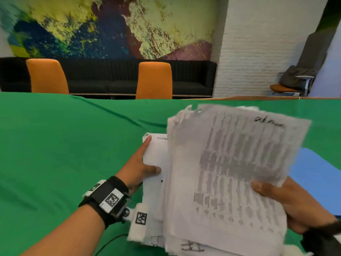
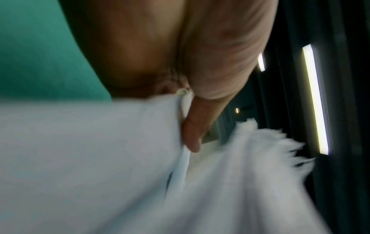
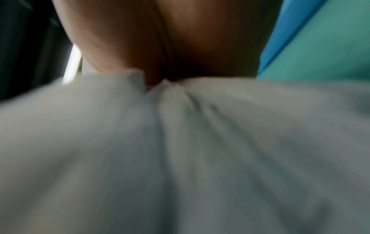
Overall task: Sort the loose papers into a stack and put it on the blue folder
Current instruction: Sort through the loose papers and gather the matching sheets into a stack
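Observation:
A thick, uneven stack of printed papers (image 1: pixel 230 172) hangs tilted above the green tablecloth, blurred by motion. My right hand (image 1: pixel 273 194) grips its lower right edge, thumb on top and fingers hidden beneath. My left hand (image 1: pixel 151 156) holds the left edge of the lower white sheets (image 1: pixel 156 152), thumb on top and index finger straight along the edge. The left wrist view shows the thumb (image 2: pixel 194 131) pressing on the papers (image 2: pixel 100 158). In the right wrist view, creased papers (image 3: pixel 180 142) fan out from my right hand (image 3: pixel 160 47). The blue folder (image 1: pixel 317 172) lies flat to the right, partly hidden by the stack.
The green cloth (image 1: pixel 64 145) covers the whole table. Two orange chairs (image 1: pixel 154 80) and a black bench (image 1: pixel 110 76) stand beyond the far edge. A thin black cable (image 1: pixel 110 241) lies near the front edge. The folder's edge (image 3: pixel 288 31) shows beside my right hand.

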The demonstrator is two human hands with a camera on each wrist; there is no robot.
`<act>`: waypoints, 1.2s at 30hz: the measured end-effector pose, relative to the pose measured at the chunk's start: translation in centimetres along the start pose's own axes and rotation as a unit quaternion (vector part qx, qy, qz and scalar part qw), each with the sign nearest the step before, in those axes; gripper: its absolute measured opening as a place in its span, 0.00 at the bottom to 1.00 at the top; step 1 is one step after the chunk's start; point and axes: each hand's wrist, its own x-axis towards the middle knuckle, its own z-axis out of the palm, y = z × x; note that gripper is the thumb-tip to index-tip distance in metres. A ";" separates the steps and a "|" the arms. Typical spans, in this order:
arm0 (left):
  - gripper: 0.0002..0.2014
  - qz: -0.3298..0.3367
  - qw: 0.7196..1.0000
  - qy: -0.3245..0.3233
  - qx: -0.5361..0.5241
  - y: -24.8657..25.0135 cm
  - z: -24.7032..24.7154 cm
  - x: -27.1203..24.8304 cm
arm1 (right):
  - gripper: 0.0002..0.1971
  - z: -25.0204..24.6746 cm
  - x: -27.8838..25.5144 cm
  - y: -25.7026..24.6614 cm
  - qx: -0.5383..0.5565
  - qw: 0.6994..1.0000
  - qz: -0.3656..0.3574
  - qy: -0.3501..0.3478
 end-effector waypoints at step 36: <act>0.23 0.197 0.939 0.263 0.106 0.9 -3.7 -6.1 | 0.16 16.6 3.8 5.7 -0.215 0.944 -0.250 -0.003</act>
